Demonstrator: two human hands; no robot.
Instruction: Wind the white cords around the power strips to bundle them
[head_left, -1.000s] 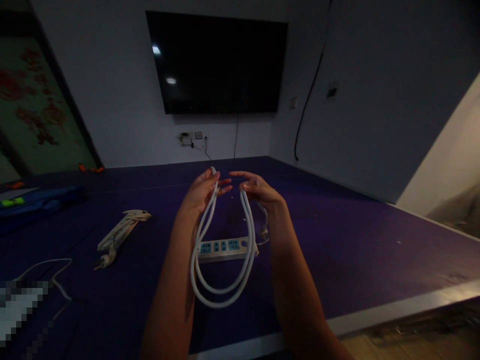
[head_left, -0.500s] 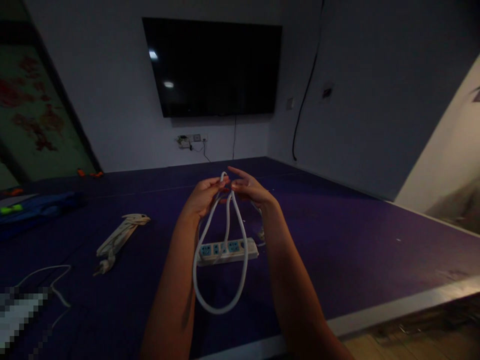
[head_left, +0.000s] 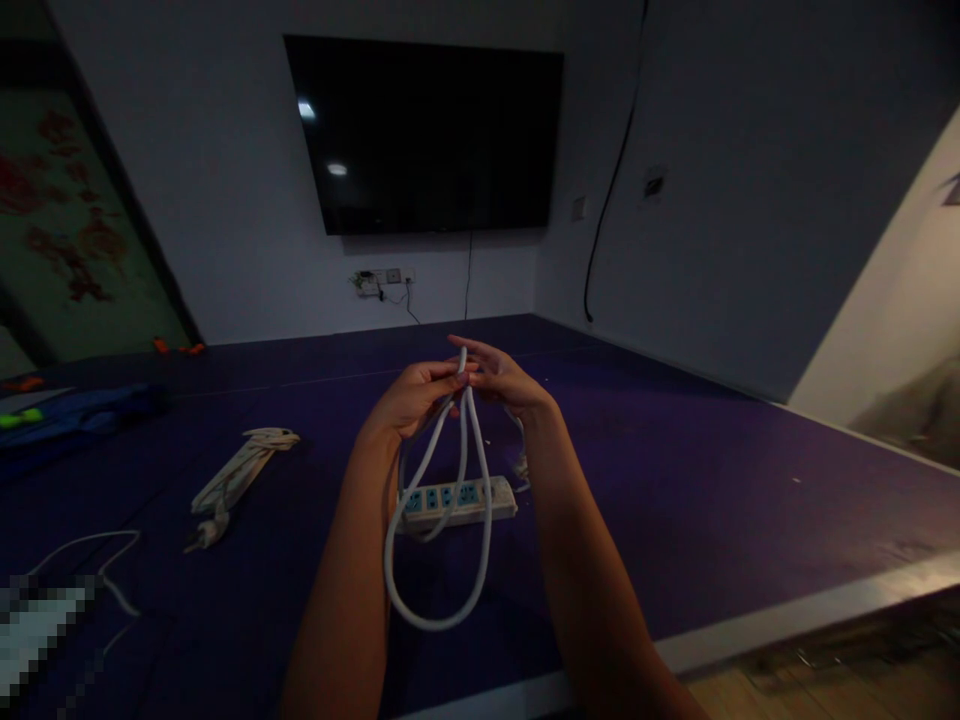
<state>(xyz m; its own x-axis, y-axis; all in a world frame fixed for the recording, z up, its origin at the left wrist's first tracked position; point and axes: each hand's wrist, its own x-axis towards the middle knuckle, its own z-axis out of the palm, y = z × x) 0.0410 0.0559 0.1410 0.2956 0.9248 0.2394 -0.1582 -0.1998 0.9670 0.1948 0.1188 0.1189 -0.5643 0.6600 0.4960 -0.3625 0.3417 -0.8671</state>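
A white power cord (head_left: 438,627) hangs in loops below my two hands, which meet above the purple surface. My left hand (head_left: 416,395) pinches the cord from the left. From the right, my right hand (head_left: 504,380) grips it too, its index finger stretched out past the top of the bend. Behind the loops lies a white power strip (head_left: 495,500) with blue sockets, partly covered by the cord. The cord's plug end is not clearly visible; something pale lies beside my right wrist.
Left of my arms, a second power strip (head_left: 236,480) lies with its cord wrapped around it. A thin white cable (head_left: 112,570) is at the lower left, dark blue cloth (head_left: 97,410) farther back. A television (head_left: 435,140) hangs on the wall. The purple surface (head_left: 675,480) has a pale front edge.
My left hand has moved slightly right, bringing its fingertips against my right hand. The cord's top bend has shifted right, and an inner loop now hangs lower in front of the strip.
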